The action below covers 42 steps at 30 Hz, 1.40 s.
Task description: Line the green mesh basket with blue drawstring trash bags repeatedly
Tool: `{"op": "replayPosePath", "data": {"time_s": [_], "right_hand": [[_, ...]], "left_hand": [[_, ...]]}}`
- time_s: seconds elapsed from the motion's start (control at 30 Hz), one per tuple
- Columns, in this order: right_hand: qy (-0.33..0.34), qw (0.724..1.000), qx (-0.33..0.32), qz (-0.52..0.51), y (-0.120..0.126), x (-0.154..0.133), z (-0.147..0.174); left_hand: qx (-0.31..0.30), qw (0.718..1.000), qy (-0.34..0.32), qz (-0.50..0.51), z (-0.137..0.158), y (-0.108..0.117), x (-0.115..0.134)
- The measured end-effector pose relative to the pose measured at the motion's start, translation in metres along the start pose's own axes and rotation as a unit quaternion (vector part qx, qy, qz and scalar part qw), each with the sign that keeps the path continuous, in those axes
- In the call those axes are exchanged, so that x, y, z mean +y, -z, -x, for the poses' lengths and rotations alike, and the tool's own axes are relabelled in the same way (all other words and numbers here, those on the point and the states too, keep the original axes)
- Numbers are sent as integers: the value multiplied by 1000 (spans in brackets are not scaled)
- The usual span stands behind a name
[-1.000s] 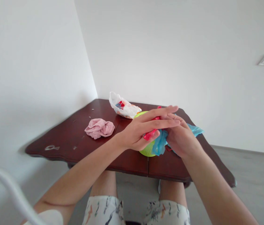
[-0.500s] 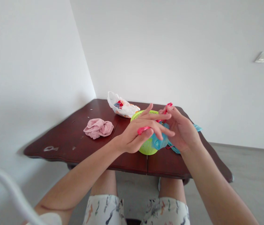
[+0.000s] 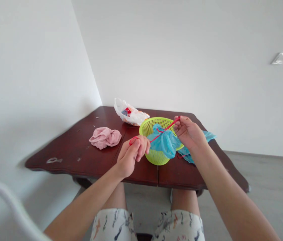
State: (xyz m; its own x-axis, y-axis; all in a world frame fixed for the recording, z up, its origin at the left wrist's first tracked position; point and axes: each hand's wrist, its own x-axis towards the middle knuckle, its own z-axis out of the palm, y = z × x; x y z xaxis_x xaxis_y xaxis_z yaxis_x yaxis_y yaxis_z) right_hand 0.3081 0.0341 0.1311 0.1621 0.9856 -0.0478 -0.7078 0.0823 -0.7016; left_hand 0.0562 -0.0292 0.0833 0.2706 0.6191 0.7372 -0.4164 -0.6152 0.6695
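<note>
A blue plastic bag (image 3: pixel 166 142) hangs gathered over the near rim of a yellow-green perforated basket (image 3: pixel 157 159). Its red drawstring (image 3: pixel 168 128) runs taut and slanting between my hands, crossing at the bag's neck. On the left, my left hand (image 3: pixel 133 152) is closed around one end, with a small red loop showing above the thumb. Higher up on the right, my right hand (image 3: pixel 188 131) pinches the other end between thumb and fingers. More blue plastic (image 3: pixel 187 155) with a bit of red lies on the table beside the basket, partly behind my right forearm.
The dark red wooden table (image 3: pixel 73 147) stands against the walls. A crumpled pink cloth (image 3: pixel 105 137) lies on its left part. Behind it sits a white plastic bag (image 3: pixel 134 117) with red and blue items inside. A white cable (image 3: pixel 8 201) crosses the lower left.
My hands have moved apart, the left one down and left, and my fingers have closed. The drawstring is now stretched between them, and the blue bag and basket show more fully.
</note>
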Motion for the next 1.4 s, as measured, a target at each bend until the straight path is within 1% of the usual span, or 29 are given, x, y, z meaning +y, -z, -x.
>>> {"op": "replayPosePath", "data": {"time_s": [0.1,0.2,0.3,0.37,0.43,0.5,0.53,0.57,0.63,0.7,0.73,0.77,0.8,0.83,0.9,0.97,1.0,1.03,1.1,1.13,1.17,1.23,1.27,1.33,1.4], "right_hand": [[7,1000,5,-14,3,1,-3],[36,999,-17,-10,12,0,-4],[100,995,-19,-20,23,2,1],[143,989,-10,-28,28,7,7],[177,984,-4,-26,31,13,15],[205,979,-1,-16,29,21,27],[217,976,-4,-9,27,25,34],[226,974,-13,1,23,27,41],[241,969,-46,39,15,30,57],[265,956,-84,97,9,29,74],[284,944,-102,135,7,27,81],[309,926,-120,179,7,25,89],[338,902,-138,230,8,23,95],[369,868,-158,292,11,21,101],[418,778,-196,427,20,23,110],[424,686,-217,550,30,30,113],[417,649,-220,598,34,34,113],[410,620,-218,632,38,39,111],[407,579,-203,676,43,47,105],[411,562,-198,689,44,48,102],[417,547,-196,699,44,48,99],[421,522,-189,717,42,44,93],[425,510,-184,725,40,40,91],[443,487,-158,736,37,33,88],[460,463,-106,750,34,26,83]], "left_hand": [[56,998,13,40,10,-1,0],[136,990,35,30,22,4,-2],[201,976,68,-53,38,9,-8],[213,963,79,-141,48,11,-14],[211,952,66,-213,54,13,-20],[192,949,33,-246,51,14,-25],[170,951,20,-257,46,13,-26],[135,953,16,-272,38,12,-27],[38,947,30,-319,18,6,-26],[-47,928,57,-366,-4,-1,-25],[-74,920,72,-378,-15,-6,-26],[-92,918,84,-377,-24,-10,-27],[-102,920,95,-367,-31,-13,-29],[-105,925,102,-350,-36,-16,-31],[-90,941,111,-306,-41,-20,-36],[-54,960,137,-239,-40,-22,-40],[-40,967,160,-193,-38,-22,-40],[-37,972,181,-144,-35,-22,-40],[-51,976,198,-69,-30,-21,-36],[-62,978,191,-60,-27,-20,-33],[-76,978,177,-75,-25,-18,-30],[-98,973,131,-165,-21,-10,-24],[-105,963,104,-227,-20,-4,-22],[-113,931,50,-344,-15,12,-23],[-117,899,14,-422,-8,30,-31]]}}
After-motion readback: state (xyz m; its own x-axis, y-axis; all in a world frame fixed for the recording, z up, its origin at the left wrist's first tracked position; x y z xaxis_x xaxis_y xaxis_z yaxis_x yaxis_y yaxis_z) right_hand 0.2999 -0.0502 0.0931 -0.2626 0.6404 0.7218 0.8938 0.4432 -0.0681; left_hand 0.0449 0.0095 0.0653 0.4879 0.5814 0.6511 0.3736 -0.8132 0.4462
